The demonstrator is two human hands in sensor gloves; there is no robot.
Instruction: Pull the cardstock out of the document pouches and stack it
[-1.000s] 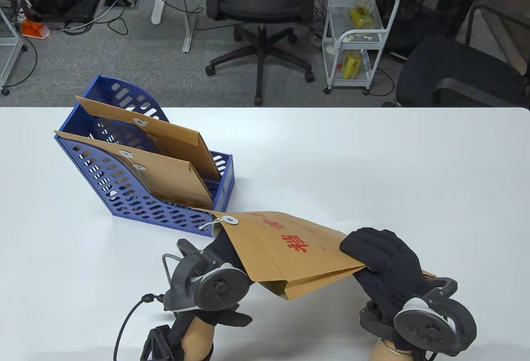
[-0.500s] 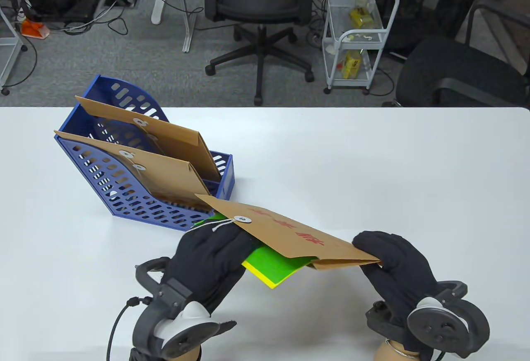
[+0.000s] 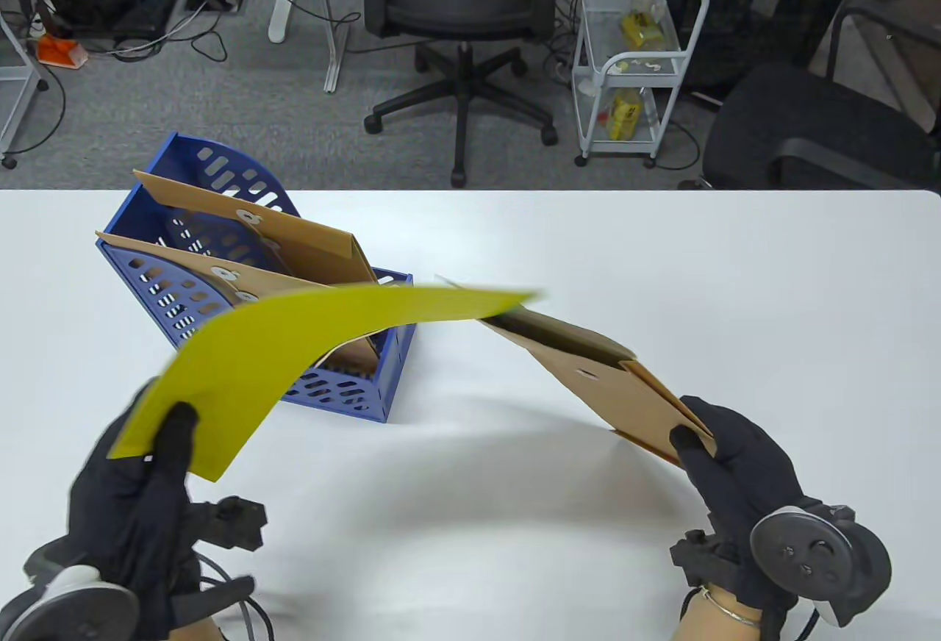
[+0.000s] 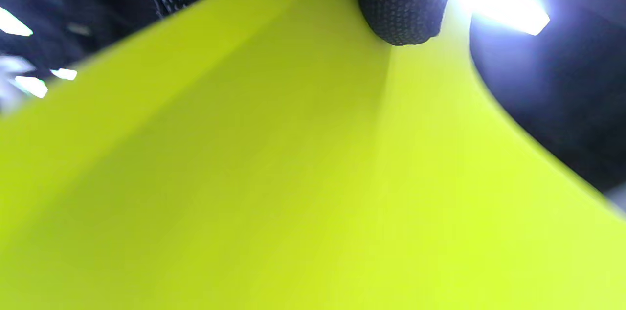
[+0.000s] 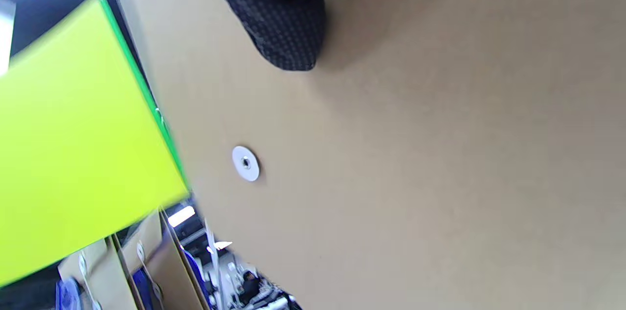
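Cardstock (image 3: pixel 323 347) now almost fully out of the pouch (image 3: pixel 610 376): half a second back only a yellow-green corner poked from under the pouch's mouth near the file rack (image 3: pixel 220 288); now the sheet spans from in front-left of the rack, across its front, to just right of it. Left hand (image 3: pixel 132 494) has swung from beside the rack's front corner to well front-left of it, near the desk (image 3: pixel 662 266) edge; right hand (image 3: pixel 735 457) has shifted a bit further right of the rack. The pouch has flipped: the red print seen earlier is out of sight, plain kraft side with one white button up. Sheet's long axis runs left-right, bowed upward, far end blurred and still at the pouch mouth, held above the desk. Pouch axis slopes from its open mouth, nearer the rack, down to the right hand. Left fingers (image 4: pixel 401 2) pinch the sheet's near-left corner, thumb on top. Right fingers (image 5: pixel 279 21) pinch the pouch's closed bottom corner. Cardstock is smooth, matte, yellow with a green edge showing in the right wrist view. Pouch is stiff brown kraft paper with gusseted sides. Rack is blue perforated plastic with curved dividers, two more kraft pouches (image 3: pixel 309 266) standing in it, tilted back.
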